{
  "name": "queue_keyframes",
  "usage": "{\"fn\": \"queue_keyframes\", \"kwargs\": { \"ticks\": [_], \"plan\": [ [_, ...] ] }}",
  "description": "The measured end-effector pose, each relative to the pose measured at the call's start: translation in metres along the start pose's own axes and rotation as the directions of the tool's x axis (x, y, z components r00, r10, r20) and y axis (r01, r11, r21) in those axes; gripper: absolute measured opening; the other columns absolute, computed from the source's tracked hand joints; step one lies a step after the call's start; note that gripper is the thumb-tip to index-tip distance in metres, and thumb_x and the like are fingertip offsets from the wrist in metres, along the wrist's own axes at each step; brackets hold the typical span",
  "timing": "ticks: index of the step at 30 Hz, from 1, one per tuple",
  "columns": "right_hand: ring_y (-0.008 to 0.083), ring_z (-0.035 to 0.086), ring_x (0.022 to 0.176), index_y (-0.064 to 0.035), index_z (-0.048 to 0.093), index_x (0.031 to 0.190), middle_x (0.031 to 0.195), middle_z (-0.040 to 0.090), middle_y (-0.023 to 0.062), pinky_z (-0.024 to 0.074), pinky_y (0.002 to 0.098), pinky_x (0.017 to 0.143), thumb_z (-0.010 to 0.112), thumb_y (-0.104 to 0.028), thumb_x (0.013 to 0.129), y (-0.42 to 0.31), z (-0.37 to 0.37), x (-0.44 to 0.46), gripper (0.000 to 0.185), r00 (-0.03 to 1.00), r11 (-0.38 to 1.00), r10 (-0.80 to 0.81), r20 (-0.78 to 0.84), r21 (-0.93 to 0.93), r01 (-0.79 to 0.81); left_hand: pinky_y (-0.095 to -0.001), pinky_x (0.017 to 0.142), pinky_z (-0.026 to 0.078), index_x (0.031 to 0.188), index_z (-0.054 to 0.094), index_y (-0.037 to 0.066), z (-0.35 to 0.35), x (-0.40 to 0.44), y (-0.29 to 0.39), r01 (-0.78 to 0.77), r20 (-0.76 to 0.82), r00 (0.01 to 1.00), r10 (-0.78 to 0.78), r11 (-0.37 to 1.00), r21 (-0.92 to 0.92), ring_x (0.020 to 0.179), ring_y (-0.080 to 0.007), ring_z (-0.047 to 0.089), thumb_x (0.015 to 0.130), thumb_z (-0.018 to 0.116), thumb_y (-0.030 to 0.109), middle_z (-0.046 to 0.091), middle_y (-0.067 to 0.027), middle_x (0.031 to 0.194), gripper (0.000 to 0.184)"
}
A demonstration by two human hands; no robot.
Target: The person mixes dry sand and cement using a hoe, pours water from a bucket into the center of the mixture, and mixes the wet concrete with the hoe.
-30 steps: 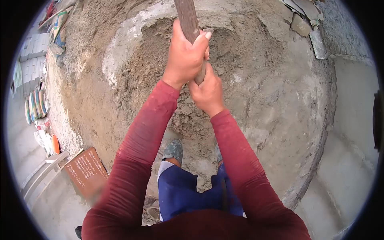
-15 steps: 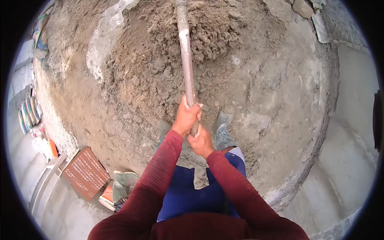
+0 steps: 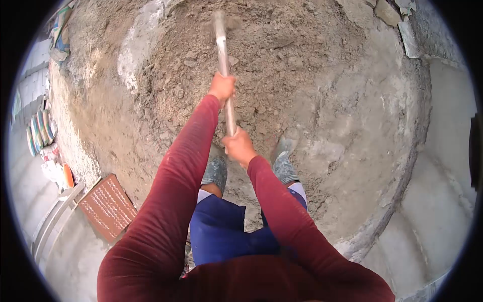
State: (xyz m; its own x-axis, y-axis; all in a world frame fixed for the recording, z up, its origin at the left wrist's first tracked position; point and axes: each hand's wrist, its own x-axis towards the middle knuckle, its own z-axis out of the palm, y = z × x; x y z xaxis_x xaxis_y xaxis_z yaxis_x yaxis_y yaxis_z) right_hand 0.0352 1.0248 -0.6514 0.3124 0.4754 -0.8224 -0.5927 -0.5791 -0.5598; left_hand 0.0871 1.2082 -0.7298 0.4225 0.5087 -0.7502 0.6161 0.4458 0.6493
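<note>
The left hand [image 3: 222, 86] has moved forward along the long pale wooden handle [image 3: 230, 117], away from the right hand [image 3: 240, 146].
Both hands grip it; its blurred far end [image 3: 219, 25] is over crumbly grey-brown earth [image 3: 282, 63] ahead, with speckled grey boots [image 3: 285, 168] behind the hands.

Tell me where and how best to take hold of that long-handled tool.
Probably by its handle, from the wearer's side, left grip farther forward, right grip nearer the body, each wrapped crosswise: the handle looks slim and straight, and runs lengthwise away from the wearer.
</note>
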Motion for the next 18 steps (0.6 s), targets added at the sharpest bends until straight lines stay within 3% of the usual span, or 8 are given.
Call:
{"fn": "queue_keyframes", "kwargs": {
  "ticks": [2, 4, 9, 11, 12, 14, 15, 18],
  "plan": [
    [0.0294, 0.067, 0.060, 0.0086, 0.061, 0.102, 0.071, 0.064, 0.0193, 0.0512, 0.0421, 0.056, 0.065, -0.015, 0.079, 0.067, -0.008, -0.059, 0.033, 0.994, 0.994, 0.107, -0.029, -0.035, -0.108, -0.0350, 0.043, 0.047, 0.126, 0.046, 0.000, 0.024, -0.055, -0.089, 0.164, -0.067, 0.984, -0.163, 0.986, 0.017, 0.053, -0.0171, 0.055, 0.091, 0.060, 0.007, 0.056, -0.0075, 0.075, 0.038],
    [0.0394, 0.068, 0.070, 0.0057, 0.061, 0.105, 0.076, 0.066, 0.0246, 0.0533, 0.0446, 0.066, 0.067, -0.019, 0.079, 0.094, -0.031, -0.113, 0.036, 0.999, 0.947, 0.032, 0.034, -0.322, -0.019, -0.0330, 0.044, 0.045, 0.108, 0.041, 0.009, 0.026, -0.125, -0.101, 0.186, 0.028, 0.982, -0.186, 0.939, -0.288, 0.052, -0.0156, 0.052, 0.091, 0.062, 0.005, 0.053, -0.0056, 0.078, 0.027],
    [0.0452, 0.068, 0.079, 0.0010, 0.060, 0.105, 0.082, 0.069, 0.0267, 0.0536, 0.0510, 0.071, 0.068, -0.023, 0.079, 0.110, -0.050, -0.198, 0.036, 0.998, 0.803, 0.034, 0.047, -0.596, 0.001, -0.0336, 0.049, 0.048, 0.107, 0.039, 0.012, 0.014, -0.261, -0.087, 0.163, 0.021, 0.984, -0.177, 0.844, -0.510, 0.054, -0.0149, 0.052, 0.092, 0.064, 0.005, 0.052, -0.0051, 0.078, 0.029],
    [0.0457, 0.066, 0.080, -0.0054, 0.059, 0.101, 0.079, 0.067, 0.0233, 0.0509, 0.0523, 0.069, 0.069, -0.022, 0.078, 0.099, -0.059, -0.210, 0.029, 0.951, 0.723, -0.307, 0.017, -0.646, 0.245, -0.0349, 0.069, 0.054, 0.120, 0.040, 0.009, 0.002, -0.297, -0.056, 0.009, 0.006, 1.000, -0.007, 0.815, -0.579, 0.071, -0.0174, 0.062, 0.094, 0.066, 0.009, 0.058, -0.0075, 0.087, 0.036],
    [0.0457, 0.066, 0.080, -0.0054, 0.059, 0.101, 0.079, 0.067, 0.0233, 0.0509, 0.0523, 0.069, 0.069, -0.022, 0.078, 0.084, -0.070, -0.218, 0.029, 0.946, 0.709, -0.322, 0.034, -0.653, 0.264, -0.0349, 0.069, 0.054, 0.120, 0.040, 0.009, -0.006, -0.317, -0.028, -0.012, -0.011, 1.000, 0.008, 0.808, -0.589, 0.071, -0.0174, 0.062, 0.094, 0.066, 0.009, 0.058, -0.0075, 0.087, 0.036],
    [0.0432, 0.067, 0.076, -0.0060, 0.060, 0.098, 0.075, 0.067, 0.0213, 0.0500, 0.0509, 0.065, 0.071, -0.023, 0.078, 0.029, -0.091, -0.211, 0.029, 0.881, 0.620, -0.467, 0.072, -0.684, 0.384, -0.0350, 0.091, 0.052, 0.135, 0.037, 0.005, -0.035, -0.349, 0.043, -0.215, 0.118, 0.963, 0.244, 0.953, -0.212, 0.096, -0.0195, 0.065, 0.096, 0.067, 0.013, 0.065, -0.0104, 0.101, 0.050],
    [0.0425, 0.067, 0.075, -0.0053, 0.061, 0.099, 0.074, 0.067, 0.0207, 0.0502, 0.0509, 0.066, 0.071, -0.025, 0.078, -0.008, -0.103, -0.218, 0.031, 0.889, 0.633, -0.446, 0.103, -0.666, 0.395, -0.0350, 0.091, 0.052, 0.135, 0.037, 0.005, -0.053, -0.371, 0.055, -0.242, 0.092, 0.959, 0.266, 0.946, -0.214, 0.096, -0.0195, 0.065, 0.096, 0.067, 0.013, 0.065, -0.0104, 0.101, 0.050],
    [0.0411, 0.067, 0.072, -0.0032, 0.062, 0.098, 0.072, 0.066, 0.0201, 0.0498, 0.0499, 0.065, 0.070, -0.025, 0.076, -0.094, -0.147, -0.274, 0.032, 0.906, 0.654, -0.398, 0.144, -0.648, 0.390, -0.0334, 0.099, 0.047, 0.137, 0.040, 0.000, -0.106, -0.448, 0.048, -0.146, -0.040, 0.989, 0.143, 0.985, -0.092, 0.107, -0.0193, 0.063, 0.098, 0.065, 0.019, 0.068, -0.0127, 0.113, 0.050]
  ]
}}
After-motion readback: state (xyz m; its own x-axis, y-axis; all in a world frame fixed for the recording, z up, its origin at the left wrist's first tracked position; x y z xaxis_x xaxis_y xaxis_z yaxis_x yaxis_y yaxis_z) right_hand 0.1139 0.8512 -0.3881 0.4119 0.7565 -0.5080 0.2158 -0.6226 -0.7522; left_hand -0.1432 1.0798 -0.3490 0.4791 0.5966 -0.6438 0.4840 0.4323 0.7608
